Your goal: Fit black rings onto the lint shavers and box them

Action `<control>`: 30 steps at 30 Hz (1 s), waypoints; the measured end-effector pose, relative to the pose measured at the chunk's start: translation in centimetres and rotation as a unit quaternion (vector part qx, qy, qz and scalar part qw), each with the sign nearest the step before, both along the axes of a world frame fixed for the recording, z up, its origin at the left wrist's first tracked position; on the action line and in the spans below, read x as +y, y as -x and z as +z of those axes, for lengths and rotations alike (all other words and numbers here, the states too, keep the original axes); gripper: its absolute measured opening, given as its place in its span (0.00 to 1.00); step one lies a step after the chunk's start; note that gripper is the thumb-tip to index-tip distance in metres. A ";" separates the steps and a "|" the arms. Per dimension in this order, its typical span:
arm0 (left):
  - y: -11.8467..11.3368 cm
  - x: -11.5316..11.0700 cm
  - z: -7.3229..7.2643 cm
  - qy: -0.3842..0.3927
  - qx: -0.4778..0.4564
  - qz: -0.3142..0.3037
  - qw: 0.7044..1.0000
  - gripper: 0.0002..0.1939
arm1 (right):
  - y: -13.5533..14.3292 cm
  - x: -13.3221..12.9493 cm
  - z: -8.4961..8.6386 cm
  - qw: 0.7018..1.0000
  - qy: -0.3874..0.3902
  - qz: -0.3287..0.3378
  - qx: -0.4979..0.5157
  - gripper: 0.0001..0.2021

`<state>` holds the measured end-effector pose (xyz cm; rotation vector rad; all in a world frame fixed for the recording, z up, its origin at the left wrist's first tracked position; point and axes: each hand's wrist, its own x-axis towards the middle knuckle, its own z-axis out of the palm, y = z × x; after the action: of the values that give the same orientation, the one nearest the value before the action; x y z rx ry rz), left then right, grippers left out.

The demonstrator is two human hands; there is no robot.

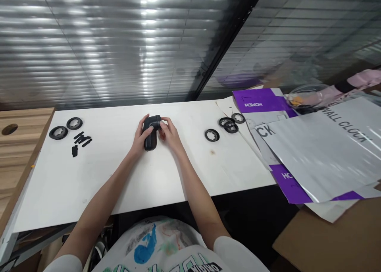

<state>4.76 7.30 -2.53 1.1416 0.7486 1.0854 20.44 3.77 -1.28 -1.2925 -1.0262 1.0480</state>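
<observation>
A black handheld device [151,140] with a thick handle and a wider head is held upright over the white table [149,184]. My left hand [140,137] wraps its left side, thumb on the front. On the right, my right hand [170,134] grips the head of the device with thumb and fingers. Several small black pieces [82,138] lie on the table to the left, beside two black rings [74,123]. Several more black rings [212,135] lie to the right, some overlapping.
Purple and white packaging [253,99] and a grey plastic bag [327,145] cover the table's right end. Behind them, a person's pink sleeve [363,79] reaches to a clear bowl [308,96]. Slatted blinds behind glass [119,45] border the back edge. A cardboard box [333,236] stands lower right.
</observation>
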 end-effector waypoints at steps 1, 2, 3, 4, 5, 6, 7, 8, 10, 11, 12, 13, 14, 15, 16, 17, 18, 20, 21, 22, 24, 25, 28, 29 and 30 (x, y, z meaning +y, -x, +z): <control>0.1 0.0 0.1 -0.002 0.005 -0.002 1.000 0.42 | 0.1 -0.1 0.2 1.000 0.002 0.005 0.012 0.30; 0.1 0.1 0.1 -0.006 0.012 -0.006 1.000 0.42 | 0.1 -0.1 0.4 1.000 0.004 0.010 0.025 0.31; 0.2 0.1 0.2 -0.011 0.021 -0.012 1.000 0.43 | 0.0 -0.2 0.6 0.999 0.007 0.014 0.036 0.31; 0.3 0.1 0.3 -0.018 0.030 -0.021 0.999 0.43 | -0.1 -0.2 0.8 0.999 0.010 0.017 0.045 0.31; 0.3 0.0 0.3 -0.025 0.037 -0.031 0.999 0.44 | -0.2 -0.3 0.9 0.998 0.014 0.017 0.051 0.30; 0.4 0.0 0.3 -0.030 0.041 -0.040 0.998 0.44 | -0.4 -0.3 0.9 0.998 0.017 0.016 0.056 0.30; 0.4 0.0 0.2 -0.034 0.043 -0.046 0.997 0.44 | -0.5 -0.2 0.8 0.998 0.018 0.017 0.060 0.30; 0.4 0.1 0.2 -0.036 0.043 -0.049 0.997 0.44 | -0.6 -0.1 0.7 0.998 0.018 0.019 0.065 0.29; 0.4 0.1 0.1 -0.035 0.041 -0.046 0.997 0.43 | -0.6 0.1 0.4 0.997 0.011 0.028 0.074 0.29; 0.4 0.2 0.0 -0.033 0.040 -0.043 0.998 0.42 | -0.6 0.2 0.2 0.996 0.008 0.033 0.078 0.29; 0.4 0.3 -0.1 -0.030 0.038 -0.039 0.998 0.42 | -0.5 0.3 0.1 0.996 0.004 0.036 0.080 0.29; 0.4 0.4 -0.1 -0.026 0.036 -0.035 0.998 0.42 | -0.5 0.4 -0.1 0.996 -0.002 0.037 0.079 0.30; 0.4 0.4 -0.1 -0.022 0.032 -0.032 0.999 0.41 | -0.4 0.5 -0.2 0.996 -0.011 0.036 0.077 0.30; 0.5 0.5 -0.1 -0.019 0.028 -0.032 0.999 0.41 | -0.4 0.6 -0.2 0.996 -0.023 0.033 0.074 0.30; 0.5 0.6 -0.1 -0.018 0.023 -0.034 0.999 0.41 | -0.3 0.6 -0.3 0.996 -0.037 0.031 0.070 0.31; 0.6 0.6 0.0 -0.018 0.018 -0.035 0.999 0.42 | -0.3 0.6 -0.3 0.996 -0.051 0.027 0.064 0.32; 0.6 0.6 0.0 -0.020 0.015 -0.038 0.999 0.42 | -0.3 0.6 -0.3 0.996 -0.062 0.024 0.057 0.33; 0.7 0.6 0.1 -0.019 0.012 -0.040 0.999 0.43 | -0.3 0.5 -0.3 0.997 -0.070 0.019 0.040 0.35; 0.7 0.6 0.2 -0.015 0.012 -0.040 0.999 0.43 | -0.3 0.5 -0.3 0.997 -0.069 0.017 0.032 0.35; 0.7 0.6 0.2 -0.010 0.013 -0.039 0.999 0.42 | -0.3 0.5 -0.3 0.997 -0.066 0.015 0.026 0.35; 0.6 0.7 0.1 0.001 0.015 -0.037 0.999 0.40 | -0.3 0.5 -0.3 0.998 -0.059 0.014 0.018 0.35; 0.5 0.7 0.1 0.004 0.015 -0.034 0.999 0.39 | -0.3 0.5 -0.4 0.998 -0.056 0.013 0.016 0.34; 0.2 0.7 0.0 0.007 0.009 -0.018 1.000 0.35 | -0.4 0.5 -0.4 0.999 -0.042 0.005 0.014 0.33; 0.1 0.6 0.0 0.013 0.006 -0.013 1.000 0.34 | -0.4 0.4 -0.4 0.999 -0.039 0.002 0.015 0.32; 0.1 0.6 0.0 0.023 0.004 -0.012 1.000 0.33 | -0.4 0.4 -0.4 0.999 -0.037 0.000 0.016 0.32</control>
<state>4.69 7.88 -2.51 1.1137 0.7608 1.0386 20.85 4.21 -1.67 -1.2130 -1.0314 1.0179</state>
